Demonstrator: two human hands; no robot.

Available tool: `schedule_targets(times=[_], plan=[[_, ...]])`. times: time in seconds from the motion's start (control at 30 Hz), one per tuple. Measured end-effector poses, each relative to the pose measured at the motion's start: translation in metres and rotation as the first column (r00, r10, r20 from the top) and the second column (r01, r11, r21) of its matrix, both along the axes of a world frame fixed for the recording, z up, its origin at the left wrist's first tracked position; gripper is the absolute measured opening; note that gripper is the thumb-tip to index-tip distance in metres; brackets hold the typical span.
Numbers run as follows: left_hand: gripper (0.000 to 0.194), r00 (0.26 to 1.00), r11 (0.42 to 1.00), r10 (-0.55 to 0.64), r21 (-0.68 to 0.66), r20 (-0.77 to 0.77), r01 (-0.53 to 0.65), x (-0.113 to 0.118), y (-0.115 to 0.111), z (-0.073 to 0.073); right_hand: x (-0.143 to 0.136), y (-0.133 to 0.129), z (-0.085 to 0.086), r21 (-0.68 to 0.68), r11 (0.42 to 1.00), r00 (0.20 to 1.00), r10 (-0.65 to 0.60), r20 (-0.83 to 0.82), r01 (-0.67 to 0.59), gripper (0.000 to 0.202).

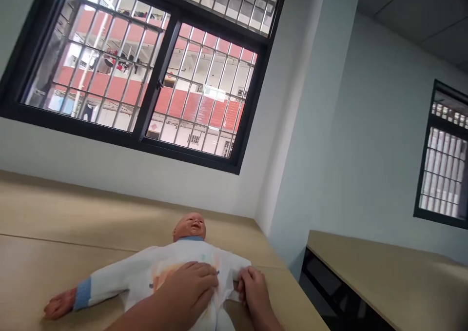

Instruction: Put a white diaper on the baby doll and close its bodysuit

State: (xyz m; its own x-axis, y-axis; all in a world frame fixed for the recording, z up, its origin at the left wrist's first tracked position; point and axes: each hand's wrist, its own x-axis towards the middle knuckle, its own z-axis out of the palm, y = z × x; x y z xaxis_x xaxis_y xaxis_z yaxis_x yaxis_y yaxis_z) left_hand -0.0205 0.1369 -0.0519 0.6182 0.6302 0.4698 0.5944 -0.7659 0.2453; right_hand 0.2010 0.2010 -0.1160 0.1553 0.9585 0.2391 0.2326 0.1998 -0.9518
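A baby doll (190,226) lies on its back on the wooden table, its head toward the window wall. It wears a white long-sleeved top (141,267) with blue collar and cuff and a faded orange print on the chest. My left hand (193,284) rests on the chest, fingers stretched out flat over the cloth. At the doll's other arm, my right hand (253,289) has its fingers closed on the white sleeve (237,262). That arm's end is hidden by my hand. The doll's other hand (60,302) sticks out of its blue cuff at the left.
The pale wooden table (44,214) stretches left and meets the wall under a barred, dark-framed window (141,72). A second wooden-topped table (395,272) with a dark side stands at the right, across a gap. A wall column (310,116) rises behind the corner.
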Motion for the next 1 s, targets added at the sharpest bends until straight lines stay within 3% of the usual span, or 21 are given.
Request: schedule_targets(times=[0.1,0.27,0.37,0.47,0.63,0.83,1.0], plan=[[0.03,1.0,1.0,0.003,0.002,-0.013,-0.003,0.0,-0.001,0.001,0.006,0.001,0.002,-0.03,1.0,0.982,-0.003,0.191,0.009,0.027],[0.03,1.0,1.0,0.009,0.006,-0.023,-0.009,0.0,-0.002,0.001,0.013,-0.011,0.008,0.174,0.984,0.811,-0.062,0.581,-0.049,0.017],[0.03,1.0,1.0,0.009,0.018,-0.025,-0.008,0.0,-0.002,0.0,0.013,-0.019,0.012,0.158,0.979,0.725,-0.017,0.688,-0.127,0.016],[0.032,0.999,1.0,0.013,0.026,-0.041,-0.012,0.0,-0.001,0.0,0.01,-0.02,0.012,0.136,0.978,0.688,0.008,0.726,-0.155,0.009],[0.034,0.997,0.999,0.007,0.044,-0.074,-0.004,-0.001,-0.004,0.003,0.001,-0.019,0.006,0.13,0.977,0.77,0.05,0.637,-0.171,0.011],[0.038,0.996,0.998,-0.064,0.021,-0.07,0.066,0.0,-0.006,0.007,-0.012,-0.018,0.01,0.178,0.964,0.937,0.131,0.323,-0.196,0.004],[0.035,0.991,0.989,-0.132,-0.077,-0.021,0.13,0.0,0.009,0.003,-0.022,-0.008,0.007,0.205,0.938,0.957,0.254,0.143,-0.28,0.006]])
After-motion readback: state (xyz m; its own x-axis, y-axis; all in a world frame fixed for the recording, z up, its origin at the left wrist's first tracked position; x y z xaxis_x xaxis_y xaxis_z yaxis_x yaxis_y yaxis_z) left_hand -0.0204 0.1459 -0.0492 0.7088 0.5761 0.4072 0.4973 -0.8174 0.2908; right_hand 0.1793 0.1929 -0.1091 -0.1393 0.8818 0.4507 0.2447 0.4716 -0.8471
